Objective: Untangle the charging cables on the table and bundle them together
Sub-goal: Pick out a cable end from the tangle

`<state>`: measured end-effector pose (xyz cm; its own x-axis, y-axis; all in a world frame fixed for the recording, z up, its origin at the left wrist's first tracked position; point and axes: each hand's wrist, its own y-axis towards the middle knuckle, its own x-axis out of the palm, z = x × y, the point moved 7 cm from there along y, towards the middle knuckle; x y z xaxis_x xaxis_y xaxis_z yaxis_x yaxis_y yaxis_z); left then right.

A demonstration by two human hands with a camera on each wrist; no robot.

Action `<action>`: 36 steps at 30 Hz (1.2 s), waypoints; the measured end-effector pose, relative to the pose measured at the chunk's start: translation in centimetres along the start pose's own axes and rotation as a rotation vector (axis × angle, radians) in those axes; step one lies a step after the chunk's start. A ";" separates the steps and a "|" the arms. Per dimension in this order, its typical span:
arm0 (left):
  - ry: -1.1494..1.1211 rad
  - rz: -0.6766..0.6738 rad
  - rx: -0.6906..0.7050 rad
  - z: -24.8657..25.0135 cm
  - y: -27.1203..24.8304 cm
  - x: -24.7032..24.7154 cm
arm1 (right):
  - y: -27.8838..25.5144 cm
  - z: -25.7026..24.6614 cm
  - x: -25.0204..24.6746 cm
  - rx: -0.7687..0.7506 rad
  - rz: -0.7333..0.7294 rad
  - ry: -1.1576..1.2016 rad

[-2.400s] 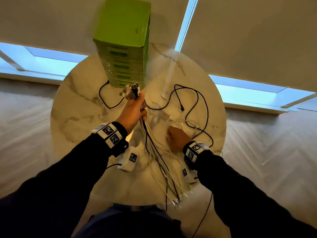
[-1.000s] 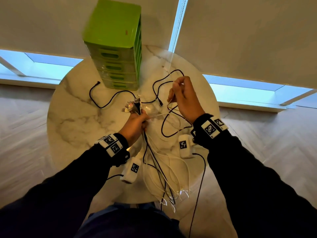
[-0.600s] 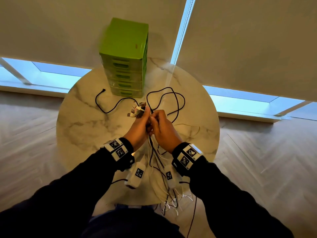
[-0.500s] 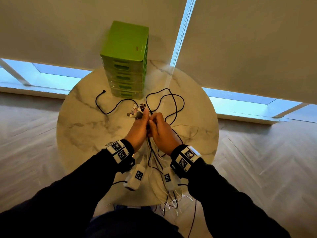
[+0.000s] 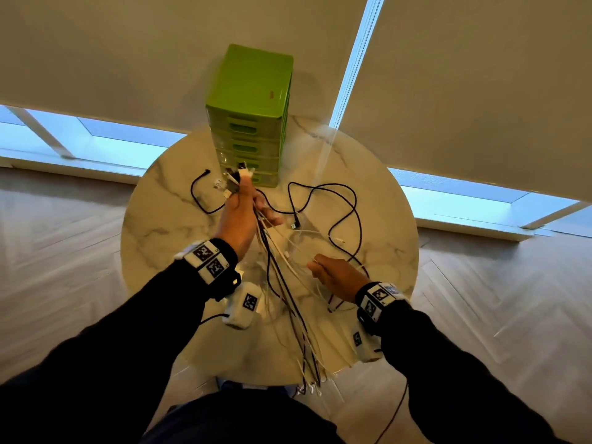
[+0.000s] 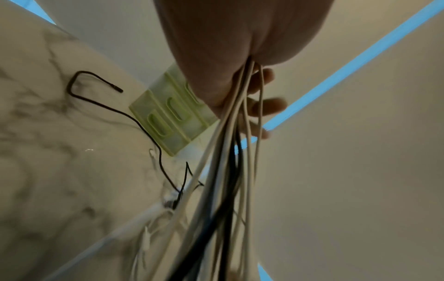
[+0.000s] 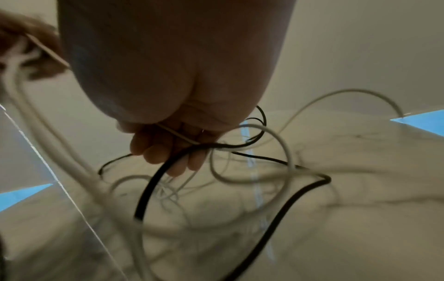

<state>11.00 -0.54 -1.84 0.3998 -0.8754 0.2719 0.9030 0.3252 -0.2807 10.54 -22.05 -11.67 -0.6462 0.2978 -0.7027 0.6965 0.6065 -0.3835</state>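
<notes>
My left hand (image 5: 248,205) is raised over the round marble table (image 5: 166,229) and grips a bundle of white and black charging cables (image 5: 282,283). Their plugs (image 5: 234,181) stick out above the fist, and the strands hang past the table's near edge. The left wrist view shows the bundle (image 6: 228,171) leaving the fist (image 6: 240,62). My right hand (image 5: 322,267) is low at the near right among loose cables, its fingers (image 7: 168,152) curled round a thin white cable (image 7: 179,136); a black cable (image 7: 153,182) crosses them. A loose black cable (image 5: 349,203) loops on the table.
A green drawer unit (image 5: 253,123) stands at the table's far side, just beyond the left hand. A black cable end (image 5: 198,193) curls on the table to its left. Window blinds hang behind, with wooden floor all around the table.
The hands have parted. My right hand dropped from the left hand to the loose cables at the near right. My left hand lifted the bundle farther toward the drawer unit.
</notes>
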 end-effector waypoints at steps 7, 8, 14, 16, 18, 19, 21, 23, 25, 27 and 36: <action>0.012 0.126 0.118 4.8 2.4 -5.3 | -0.7 6.1 -1.6 0.154 -0.078 -0.046; 0.066 0.106 0.123 4.6 2.3 -5.2 | -0.2 6.1 -2.4 0.171 -0.027 -0.037; 0.265 -0.097 -0.036 -0.6 0.1 -0.4 | 2.5 -1.4 -7.4 0.095 0.229 0.059; 0.268 -0.124 -0.069 -1.9 -0.4 1.1 | 2.9 -4.3 -7.6 0.046 0.209 0.074; 0.323 -0.105 -0.085 -2.8 -0.2 1.6 | 2.7 -6.7 -7.2 -0.009 0.189 0.072; 0.371 -0.094 -0.092 -3.1 -0.1 1.7 | 2.5 -7.6 -7.0 -0.040 0.190 0.075; 0.448 -0.080 -0.116 -3.7 0.1 1.5 | 2.2 -8.9 -6.2 -0.094 0.184 0.093; 0.460 -0.081 -0.108 -3.7 -0.1 1.8 | 2.0 -9.6 -5.3 -0.134 0.171 0.118; 0.429 -0.067 -0.067 -3.3 -0.5 2.3 | 1.9 -9.8 -4.4 -0.148 0.128 0.138; 0.347 -0.032 -0.038 -2.9 -0.8 2.5 | 1.8 -9.3 -3.7 -0.156 0.068 0.156; -0.037 0.111 -0.019 -0.6 -1.0 -0.1 | 0.9 -4.1 -2.3 -0.114 0.025 0.208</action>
<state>9.97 -0.95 -2.13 0.5034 -0.8202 0.2718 0.8495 0.4125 -0.3288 11.36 -19.11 -7.97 -0.6875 0.4525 -0.5679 0.6812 0.6728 -0.2885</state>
